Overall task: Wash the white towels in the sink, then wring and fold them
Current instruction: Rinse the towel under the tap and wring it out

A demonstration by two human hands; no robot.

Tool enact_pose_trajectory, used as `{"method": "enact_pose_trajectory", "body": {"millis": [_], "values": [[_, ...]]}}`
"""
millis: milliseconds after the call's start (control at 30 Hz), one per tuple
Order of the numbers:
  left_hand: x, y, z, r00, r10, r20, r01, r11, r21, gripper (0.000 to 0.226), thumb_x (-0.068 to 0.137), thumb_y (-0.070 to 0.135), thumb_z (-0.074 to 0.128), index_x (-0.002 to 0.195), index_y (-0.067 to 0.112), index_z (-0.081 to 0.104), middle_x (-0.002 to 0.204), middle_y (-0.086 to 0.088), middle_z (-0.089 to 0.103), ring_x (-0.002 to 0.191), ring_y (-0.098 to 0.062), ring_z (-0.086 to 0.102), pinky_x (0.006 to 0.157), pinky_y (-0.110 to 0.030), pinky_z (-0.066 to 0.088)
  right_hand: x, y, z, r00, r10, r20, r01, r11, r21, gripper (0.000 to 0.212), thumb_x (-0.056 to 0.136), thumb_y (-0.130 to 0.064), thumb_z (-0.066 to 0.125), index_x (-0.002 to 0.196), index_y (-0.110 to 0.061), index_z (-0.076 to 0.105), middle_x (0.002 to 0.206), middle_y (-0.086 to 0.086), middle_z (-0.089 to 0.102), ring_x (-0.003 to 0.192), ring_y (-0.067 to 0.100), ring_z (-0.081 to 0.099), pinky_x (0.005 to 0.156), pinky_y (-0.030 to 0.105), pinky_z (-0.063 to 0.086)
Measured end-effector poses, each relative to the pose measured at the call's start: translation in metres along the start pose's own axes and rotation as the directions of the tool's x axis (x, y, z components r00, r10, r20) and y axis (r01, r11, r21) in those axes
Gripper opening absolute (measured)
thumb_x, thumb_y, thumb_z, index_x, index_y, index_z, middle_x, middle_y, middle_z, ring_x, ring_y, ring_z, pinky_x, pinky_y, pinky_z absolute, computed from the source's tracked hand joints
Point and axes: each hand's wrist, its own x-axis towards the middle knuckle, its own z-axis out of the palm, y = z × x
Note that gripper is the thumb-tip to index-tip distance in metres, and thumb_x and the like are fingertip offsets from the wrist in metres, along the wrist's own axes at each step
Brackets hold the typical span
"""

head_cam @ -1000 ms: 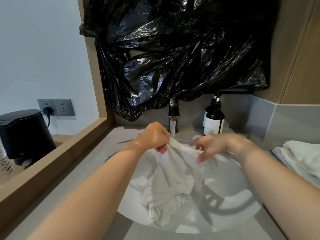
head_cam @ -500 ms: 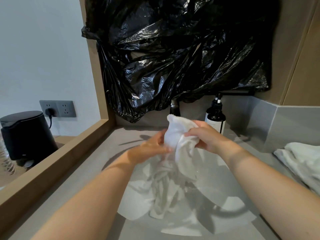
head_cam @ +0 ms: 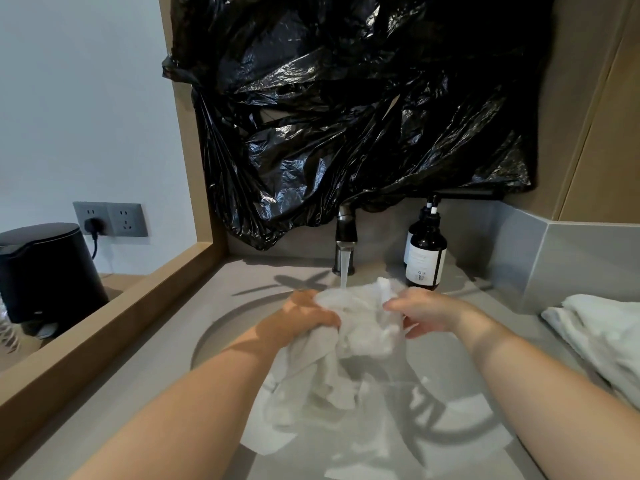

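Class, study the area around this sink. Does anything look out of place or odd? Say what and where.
A crumpled black plastic bag covers the wall above the faucet, where a mirror might be expected. It hangs unevenly, its lower edge drooping to the faucet's top. Nothing looks spilled.

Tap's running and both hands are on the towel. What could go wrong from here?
1. The stream from the faucet reaches the towel, which the left hand and right hand hold bunched high over the sink; water may splash onto the counter.
2. The right hand works close to the dark pump bottle; a tug could knock it over.
3. The white towels on the counter lie near the sink and might get wet.
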Motion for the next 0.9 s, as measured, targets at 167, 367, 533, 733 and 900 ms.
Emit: {"method": "enact_pose_trajectory", "body": {"millis": [167, 367, 533, 733, 900], "values": [[0.004, 0.004, 0.001, 1.0, 0.009, -0.015, -0.011, 0.992, -0.124, 0.019, 0.074, -0.003, 0.073, 0.092, 0.001, 0.069, 0.08, -0.016, 0.072, 0.068, -0.021, 0.07, 0.066, -0.032, 0.059, -0.006, -0.048, 0.006, 0.789, -0.378, -0.485, 0.239, 0.915, -0.325, 0.028, 0.088, -0.008, 0.048, 0.11, -0.012, 0.065, 0.108, 0.006, 0.062, 0.104, 0.027, 0.059, 0.085, 0.033, 0.048], [0.013, 0.012, 0.018, 0.998, 0.021, -0.056, -0.034, 0.97, -0.24, 0.029, 0.07, 0.002, 0.075, 0.094, 0.016, 0.065, 0.094, -0.015, 0.071, 0.086, -0.026, 0.068, 0.091, -0.044, 0.054, -0.008, -0.094, -0.007, 0.532, -0.704, -0.47, 0.366, 0.692, -0.622, 0.062, 0.088, 0.001, 0.05, 0.146, -0.007, 0.033, 0.155, 0.008, 0.027, 0.144, 0.023, 0.021, 0.113, 0.035, 0.027], [0.017, 0.013, 0.021, 0.993, 0.073, -0.094, -0.097, 0.953, -0.286, 0.021, 0.074, -0.001, 0.072, 0.093, 0.008, 0.071, 0.085, -0.013, 0.073, 0.077, -0.022, 0.069, 0.08, -0.037, 0.057, -0.001, -0.113, -0.013, 0.67, -0.67, -0.321, 0.242, 0.606, -0.758, 0.069, 0.092, -0.001, 0.048, 0.153, -0.011, 0.018, 0.162, 0.005, 0.009, 0.149, 0.02, 0.005, 0.121, 0.038, 0.009], [0.018, 0.008, 0.016, 0.984, 0.094, -0.151, -0.145, 0.915, -0.375, 0.018, 0.074, 0.006, 0.071, 0.092, 0.008, 0.072, 0.085, -0.016, 0.072, 0.081, -0.03, 0.07, 0.079, -0.04, 0.055, -0.003, -0.115, -0.022, 0.692, -0.655, -0.304, 0.295, 0.64, -0.71, 0.066, 0.093, -0.002, 0.048, 0.153, -0.013, 0.021, 0.161, 0.003, 0.015, 0.149, 0.018, 0.008, 0.12, 0.036, 0.015], [0.016, 0.006, 0.003, 0.984, 0.169, -0.051, -0.176, 0.914, -0.366, 0.04, 0.064, 0.012, 0.067, 0.102, 0.003, 0.068, 0.091, -0.02, 0.068, 0.086, -0.034, 0.067, 0.075, -0.041, 0.052, -0.01, -0.091, -0.024, 0.701, -0.664, -0.26, 0.361, 0.645, -0.673, 0.066, 0.091, -0.006, 0.05, 0.152, -0.015, 0.026, 0.157, 0.001, 0.026, 0.142, 0.017, 0.028, 0.11, 0.029, 0.03]]}}
